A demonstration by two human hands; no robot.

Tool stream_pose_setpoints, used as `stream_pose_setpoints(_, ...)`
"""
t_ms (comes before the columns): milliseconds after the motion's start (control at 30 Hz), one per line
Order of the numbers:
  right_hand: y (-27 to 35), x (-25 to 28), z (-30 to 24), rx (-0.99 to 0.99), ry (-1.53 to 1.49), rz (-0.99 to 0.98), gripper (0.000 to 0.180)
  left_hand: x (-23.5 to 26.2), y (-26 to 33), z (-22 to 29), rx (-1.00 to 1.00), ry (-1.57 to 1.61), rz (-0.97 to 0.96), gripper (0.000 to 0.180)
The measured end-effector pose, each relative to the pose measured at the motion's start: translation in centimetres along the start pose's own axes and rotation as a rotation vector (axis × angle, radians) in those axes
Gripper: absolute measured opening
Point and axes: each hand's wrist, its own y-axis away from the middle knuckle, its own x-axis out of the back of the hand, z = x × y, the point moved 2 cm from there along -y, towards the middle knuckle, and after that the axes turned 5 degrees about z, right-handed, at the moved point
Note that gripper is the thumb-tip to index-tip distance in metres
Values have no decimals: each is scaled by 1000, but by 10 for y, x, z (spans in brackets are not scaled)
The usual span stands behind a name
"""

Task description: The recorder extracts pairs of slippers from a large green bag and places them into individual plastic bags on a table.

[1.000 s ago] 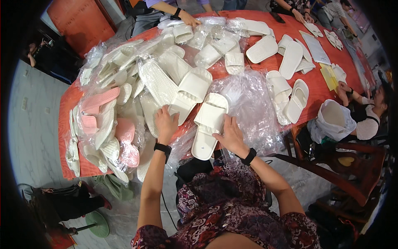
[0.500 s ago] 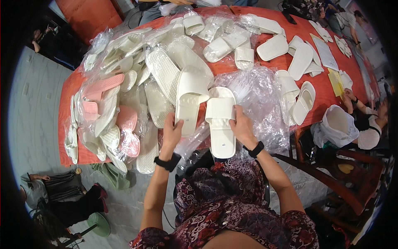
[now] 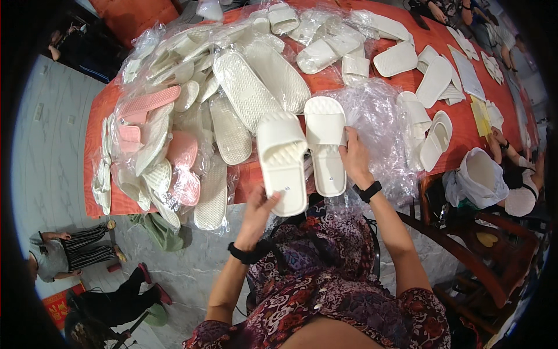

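Observation:
Two cream slide slippers are held side by side over the table's near edge, toes pointing away from me. My left hand (image 3: pixel 260 210) grips the left slipper (image 3: pixel 286 183) by its heel, thumb on the insole. The right slipper (image 3: pixel 328 174) is held at its outer edge near the strap by my right hand (image 3: pixel 356 156), its fingers partly hidden beneath. Just beyond lie large cream slippers in clear plastic (image 3: pixel 241 87). To the right of my right hand is a crumpled sheet of clear plastic wrapping (image 3: pixel 381 131).
The red table (image 3: pixel 96 145) carries a heap of bagged cream slippers, with pink slippers (image 3: pixel 183 148) at left. Loose pairs (image 3: pixel 436 81) lie at right beside a yellow paper (image 3: pixel 480 116). A white bag (image 3: pixel 476 177) and wooden chair (image 3: pixel 482 262) stand at right. Other people are around.
The left slipper has come down toward me, and my left hand has moved to its heel. The right slipper has moved slightly away and right, with my right hand still on it.

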Motion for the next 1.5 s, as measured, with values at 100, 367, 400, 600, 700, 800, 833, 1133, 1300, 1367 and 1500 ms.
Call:
stream_pose_setpoints(100,-2,0,8,88,83,106,47,-15,7,-32,68,-15,-72,26)
stream_pose_setpoints(367,35,28,-24,-30,14,26,42,-16,12,-66,-306,-912,-24,71)
stream_pose_setpoints(400,44,30,-27,-31,20,29,42,-19,11,-62,-361,-1016,-24,73)
stream_pose_setpoints(600,66,-1,-52,325,45,-137,41,-1,-6,-43,-422,-1102,2,80)
stream_pose_setpoints(700,64,-10,-53,337,13,-134,38,11,-20,-41,-446,-1062,43,64)
stream_pose_setpoints(800,57,-9,-45,222,-119,-219,30,17,-31,-34,-490,-1028,59,37)
stream_pose_setpoints(833,50,-3,-44,222,-116,-216,30,13,-34,-22,-382,-965,50,31)
stream_pose_setpoints(1133,-41,10,-47,385,-30,130,32,-54,-113,60,-718,-810,100,23)
stream_pose_setpoints(1300,-43,-6,-37,274,51,-31,38,-69,-169,23,-777,-1061,137,32)
stream_pose_setpoints(1367,-44,-5,-34,249,11,-62,39,-73,-175,14,-758,-1111,147,32)
stream_pose_setpoints(1500,-47,-3,-27,224,-78,-116,39,-84,-176,14,-701,-1151,125,27)
